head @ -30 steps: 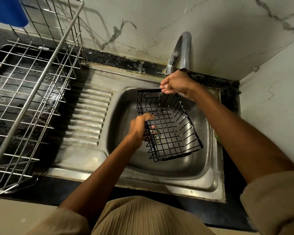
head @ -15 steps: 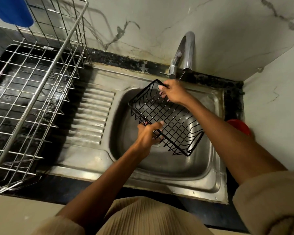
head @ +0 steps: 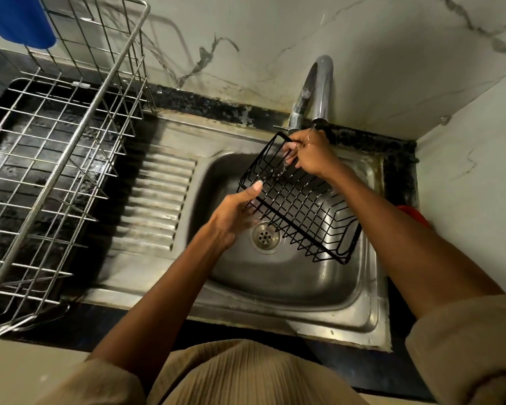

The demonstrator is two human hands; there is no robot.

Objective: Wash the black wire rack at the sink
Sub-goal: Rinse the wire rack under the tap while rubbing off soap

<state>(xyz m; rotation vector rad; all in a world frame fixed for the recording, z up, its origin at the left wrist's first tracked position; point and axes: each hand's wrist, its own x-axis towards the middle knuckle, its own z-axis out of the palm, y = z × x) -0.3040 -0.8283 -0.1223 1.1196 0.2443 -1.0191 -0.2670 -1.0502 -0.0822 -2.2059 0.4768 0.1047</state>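
Far left: blue plastic item (head: 18, 20) at the top corner, above a steel wire dish drainer (head: 62, 159) standing on the wet black counter (head: 18, 147). Ribbed drainboard (head: 155, 206) adjoins the stainless sink basin (head: 289, 282); drain strainer (head: 265, 236) visible. Left hand (head: 234, 214) grips the near-left rim of the black wire rack (head: 304, 206), thumb on top, fingers curled beneath. Rack held tilted above the basin, under the faucet (head: 319, 92). Right hand (head: 310, 154) pinches the far rim, fingers curled round the wire, water running over them. Red object (head: 414, 214) partly hidden behind the right forearm.
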